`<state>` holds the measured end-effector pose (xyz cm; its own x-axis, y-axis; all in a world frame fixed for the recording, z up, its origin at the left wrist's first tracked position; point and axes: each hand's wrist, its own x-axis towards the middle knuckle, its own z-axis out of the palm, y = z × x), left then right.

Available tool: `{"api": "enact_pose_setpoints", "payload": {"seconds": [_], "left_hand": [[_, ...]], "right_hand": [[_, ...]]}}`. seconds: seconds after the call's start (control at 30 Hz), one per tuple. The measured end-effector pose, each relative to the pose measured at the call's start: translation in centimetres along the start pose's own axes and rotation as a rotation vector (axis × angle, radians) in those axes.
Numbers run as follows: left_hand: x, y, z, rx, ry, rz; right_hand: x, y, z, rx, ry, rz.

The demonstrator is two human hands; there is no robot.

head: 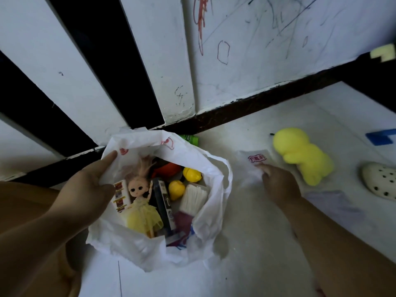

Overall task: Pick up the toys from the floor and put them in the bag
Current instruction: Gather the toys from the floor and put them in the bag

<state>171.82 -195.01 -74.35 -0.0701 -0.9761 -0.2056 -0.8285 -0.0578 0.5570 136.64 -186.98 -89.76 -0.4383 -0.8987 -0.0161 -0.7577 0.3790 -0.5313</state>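
Pale floor: left hand pinches the rim of the white bag; right hand touches a clear packet, grip unclear.

The pale floor bears a white bag, a yellow toy, a clog (white, holed) and a blue piece.
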Motion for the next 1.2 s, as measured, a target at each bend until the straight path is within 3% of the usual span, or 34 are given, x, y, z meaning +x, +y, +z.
{"api": "enact_pose_setpoints", "payload": {"seconds": [0.1,0.2,0.33,0.47,0.57,0.67,0.73,0.83,1.0,1.1,1.2], "left_hand": [[-0.5,0.8,0.2,0.05,0.009,0.033],[-0.8,1.1,0.2,0.059,-0.033,0.023],[-1.0,1.1,-0.4,0.0,-0.048,0.016],[-1.4,0.7,-1.2,-0.058,-0.048,0.019],[-1.6,0.3,-2.0,-0.109,-0.044,0.017],[-1.8,-0.2,-2.6,-0.139,-0.053,0.023],[-1.8,-0.7,-2.7,-0.134,-0.066,0.033],[-1.7,-1.3,-2.8,-0.116,-0.081,0.046],[-1.5,-1.1,-1.9,-0.125,-0.061,0.033],[-1.1,-0.6,-1.3,-0.109,-0.026,0.023],[-0.5,-0.4,-0.8,-0.067,0.003,0.032]], "right_hand": [[-1.7,-2.1,-2.7,0.167,0.197,0.004],[-2.4,-5.4,-6.9,0.388,0.269,0.027],[-4.6,-11.2,-10.5,0.488,0.35,-0.229],[-6.5,-16.7,-8.4,0.482,0.219,-0.483],[-6.6,-19.3,-3.0,0.324,0.041,-0.571],[-6.3,-19.7,2.4,0.057,-0.431,-0.485],[-6.3,-19.0,3.9,-0.02,-0.519,-0.437],[-6.2,-18.5,3.0,0.1,-0.421,-0.413],[-4.8,-14.1,-1.7,0.166,-0.019,-0.396],[-3.0,-7.8,-3.7,0.08,0.15,-0.203],[-0.9,-1.0,-5.2,-0.077,0.071,0.084]]}}
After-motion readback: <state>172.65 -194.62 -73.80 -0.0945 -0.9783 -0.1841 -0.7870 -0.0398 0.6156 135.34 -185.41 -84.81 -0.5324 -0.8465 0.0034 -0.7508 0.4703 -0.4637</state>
